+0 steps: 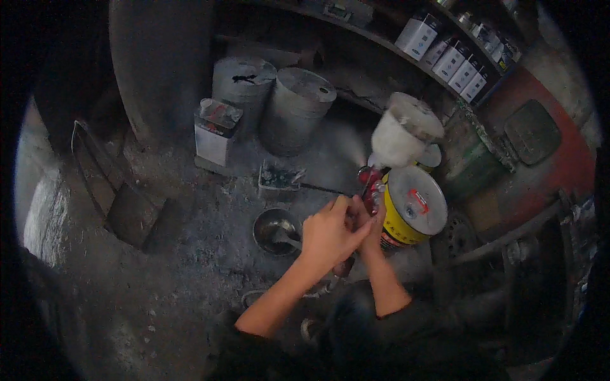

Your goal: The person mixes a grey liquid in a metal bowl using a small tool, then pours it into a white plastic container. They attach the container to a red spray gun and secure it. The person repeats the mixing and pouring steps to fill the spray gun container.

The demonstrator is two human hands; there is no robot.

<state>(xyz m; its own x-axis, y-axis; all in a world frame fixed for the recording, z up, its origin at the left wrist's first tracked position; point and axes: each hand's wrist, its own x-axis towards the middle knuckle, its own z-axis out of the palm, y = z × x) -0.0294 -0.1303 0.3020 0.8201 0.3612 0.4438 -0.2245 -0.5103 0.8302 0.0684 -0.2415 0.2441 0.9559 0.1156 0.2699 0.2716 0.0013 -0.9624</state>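
Both hands are close together at the centre. The right hand [376,222] grips a red and metallic spray gun [371,180], which sits between 12 and 1 o'clock from the hands, with a pale mist [353,147] at its front. The left hand [330,230] has its fingers curled in against the right; whether they pinch part of the gun cannot be told, as the contact is hidden.

Between 2 and 3 o'clock, just beside the right hand, a yellow tin [416,198] stands upright under a grey lid. At 1 o'clock is a whitish bucket [400,136]; farther that way, cans [450,62] line a shelf. A metal bowl [267,228] rests on the floor [197,286] at 9 o'clock, near the left hand. At 10 o'clock lies a small tray [274,184], with a rectangular can [213,145] beyond it, and two drums [295,114] stand towards 11.
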